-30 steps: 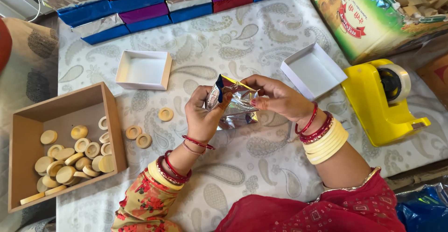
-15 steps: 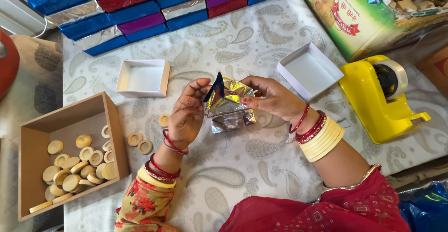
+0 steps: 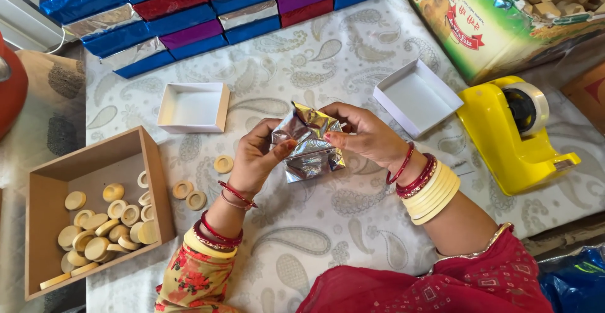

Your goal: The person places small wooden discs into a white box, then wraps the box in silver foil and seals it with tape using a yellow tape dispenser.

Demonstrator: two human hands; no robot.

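While our left hand and right hand pinch the silver foil around a box over the tablecloth, we judge it thin, crinkly, tear-prone, best gripped at folded edges.

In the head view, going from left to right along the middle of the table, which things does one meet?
Brown box of round discs → left hand → silver foil-wrapped box → right hand → yellow tape dispenser.
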